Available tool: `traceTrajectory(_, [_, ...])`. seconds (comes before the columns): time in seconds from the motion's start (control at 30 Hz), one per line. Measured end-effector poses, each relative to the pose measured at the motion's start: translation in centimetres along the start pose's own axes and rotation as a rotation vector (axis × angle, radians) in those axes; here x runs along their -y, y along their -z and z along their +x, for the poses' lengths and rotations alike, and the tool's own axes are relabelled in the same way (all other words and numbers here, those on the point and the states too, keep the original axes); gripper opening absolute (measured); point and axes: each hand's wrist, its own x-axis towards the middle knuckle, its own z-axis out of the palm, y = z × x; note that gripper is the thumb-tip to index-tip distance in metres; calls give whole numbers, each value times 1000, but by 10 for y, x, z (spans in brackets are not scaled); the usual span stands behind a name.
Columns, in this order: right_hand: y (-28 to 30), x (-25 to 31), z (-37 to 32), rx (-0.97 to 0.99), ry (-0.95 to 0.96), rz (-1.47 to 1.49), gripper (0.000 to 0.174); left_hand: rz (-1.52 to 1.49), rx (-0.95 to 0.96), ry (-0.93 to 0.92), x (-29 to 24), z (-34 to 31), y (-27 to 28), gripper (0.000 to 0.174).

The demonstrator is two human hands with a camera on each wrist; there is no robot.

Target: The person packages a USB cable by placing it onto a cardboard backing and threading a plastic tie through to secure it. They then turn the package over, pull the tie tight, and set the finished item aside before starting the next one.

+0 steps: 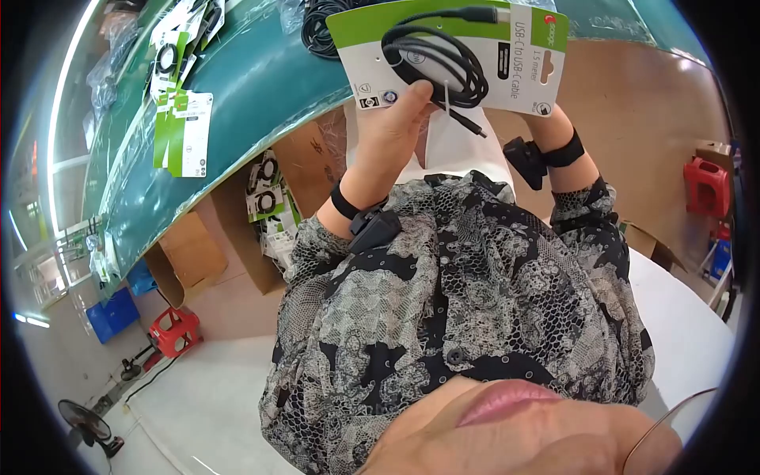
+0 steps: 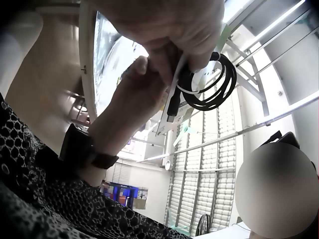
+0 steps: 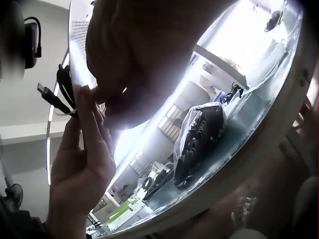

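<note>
A white and green card carries a coiled black cable bound with a white tie, one plug hanging below the card's lower edge. My left hand pinches the card at its lower left, thumb on the front beside the coil and other fingers behind. At the lower right edge my right hand holds the card, its fingers mostly hidden behind it. The left wrist view shows the card edge-on beside the cable, with my right hand close by. In the right wrist view, my left hand is near the plug.
A green-covered table holds carded cables at the left and a black cable bundle behind the card. Below its edge stands a cardboard box with more carded cables. Red stools and a fan stand farther off.
</note>
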Motion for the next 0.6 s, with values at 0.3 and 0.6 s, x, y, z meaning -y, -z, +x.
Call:
traceTrajectory(0.3, [-9,-18,-22,110,191,-191,36,-2,-31,57,-3,2,0,30])
traceTrajectory(0.6, [-19,-18,-9,343,-341,-78,24,-129,-93,53,4,9,14,32])
